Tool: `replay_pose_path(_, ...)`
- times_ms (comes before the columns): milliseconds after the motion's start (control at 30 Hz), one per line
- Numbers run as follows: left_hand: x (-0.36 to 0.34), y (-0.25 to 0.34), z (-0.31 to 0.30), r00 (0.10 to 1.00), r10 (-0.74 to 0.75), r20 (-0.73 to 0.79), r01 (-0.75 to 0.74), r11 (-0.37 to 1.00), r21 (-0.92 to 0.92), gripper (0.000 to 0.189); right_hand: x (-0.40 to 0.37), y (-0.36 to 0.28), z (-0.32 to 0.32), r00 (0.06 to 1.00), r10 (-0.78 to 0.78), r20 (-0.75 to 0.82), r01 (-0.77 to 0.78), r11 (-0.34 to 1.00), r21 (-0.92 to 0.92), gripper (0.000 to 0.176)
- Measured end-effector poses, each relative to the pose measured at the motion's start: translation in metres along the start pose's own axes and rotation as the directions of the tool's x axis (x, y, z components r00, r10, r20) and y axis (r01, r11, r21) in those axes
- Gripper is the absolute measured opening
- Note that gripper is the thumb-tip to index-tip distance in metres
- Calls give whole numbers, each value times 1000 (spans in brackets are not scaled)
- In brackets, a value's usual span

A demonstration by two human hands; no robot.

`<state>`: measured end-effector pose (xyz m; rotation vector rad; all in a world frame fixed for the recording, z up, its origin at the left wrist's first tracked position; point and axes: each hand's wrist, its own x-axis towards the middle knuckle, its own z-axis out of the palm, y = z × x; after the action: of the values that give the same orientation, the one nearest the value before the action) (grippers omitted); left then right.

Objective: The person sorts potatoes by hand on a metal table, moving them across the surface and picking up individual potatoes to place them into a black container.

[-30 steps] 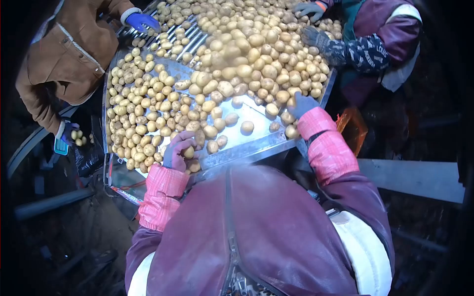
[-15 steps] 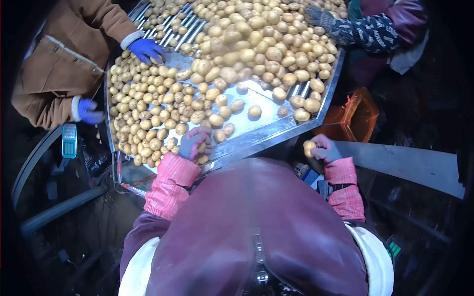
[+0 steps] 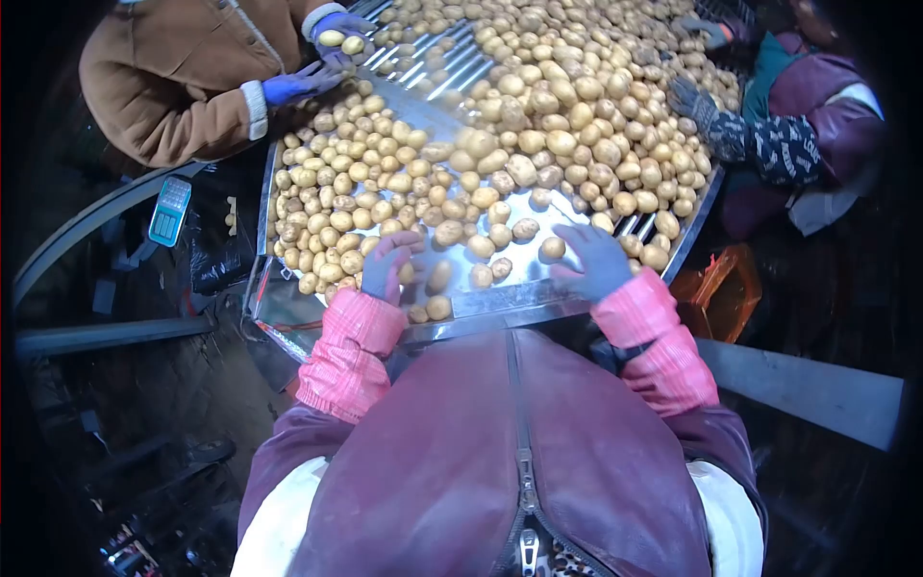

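Observation:
My left hand, in a grey-purple glove, is at the near left part of the metal sorting table. Its fingers are parted and curve over a potato at their inner side; I cannot see a firm grip. Over the table to the right, my right hand is open, fingers spread beside a single potato. Between my hands lie several loose potatoes, one of them blurred. Two more potatoes rest at the near edge below my left hand.
A large potato heap covers the far side, beside metal rollers. At left, a co-worker's blue-gloved hand holds potatoes; at right, another's gloved hand touches the heap. An orange container stands beyond the right edge.
My right hand has come from beside the table, where it held a potato, to over the table and is now open. Potatoes between my hands have shifted. The camera view has turned.

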<state>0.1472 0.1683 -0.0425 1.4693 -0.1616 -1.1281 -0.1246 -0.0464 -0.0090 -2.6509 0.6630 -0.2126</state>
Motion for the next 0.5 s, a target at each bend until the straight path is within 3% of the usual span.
replay_pose_path(33, -5, -2, -2, 1000, 17, 20, -17, 999, -29, 31, 16, -8, 10, 998, -44, 54, 53, 982, -181, 68)
replay_pose_path(67, -9, -5, -4, 999, 33, 41, -30, 998, -56, 31, 32, -9, 30, 991, -131, 1, 129, 975, -180, 73)
replay_pose_path(100, -13, -7, -6, 997, 47, 61, -42, 996, -84, 30, 52, -31, 27, 975, -15, 223, 43, 992, -120, 74)
replay_pose_path(133, -20, -3, -4, 995, 35, 93, -30, 998, -56, 29, 64, -32, 50, 957, -81, 277, 131, 978, -165, 75)
replay_pose_path(167, -23, -6, -5, 994, 53, 99, -48, 998, -49, 29, 76, -46, 52, 932, -60, 358, 112, 986, -125, 68)
replay_pose_path(233, -27, -14, -6, 990, 82, 112, -78, 996, -35, 28, 92, -65, 84, 937, 5, 349, 91, 962, -257, 57)
replay_pose_path(267, -28, -14, -4, 994, 58, 91, -55, 998, -35, 28, 99, -62, 100, 944, -65, 323, 142, 965, -220, 55)
replay_pose_path(333, -28, -13, -1, 996, 61, 62, -56, 995, -79, 28, 110, -61, 112, 943, -197, 268, 241, 960, -145, 51)
replay_pose_path(433, -24, -15, -2, 996, 54, 77, -37, 977, -208, 29, 127, -64, 90, 886, -298, 355, 249, 952, 176, 51)
replay_pose_path(500, -22, -12, -2, 996, 61, 72, -42, 969, -242, 31, 155, -48, 90, 954, -275, 117, 284, 957, -63, 46)
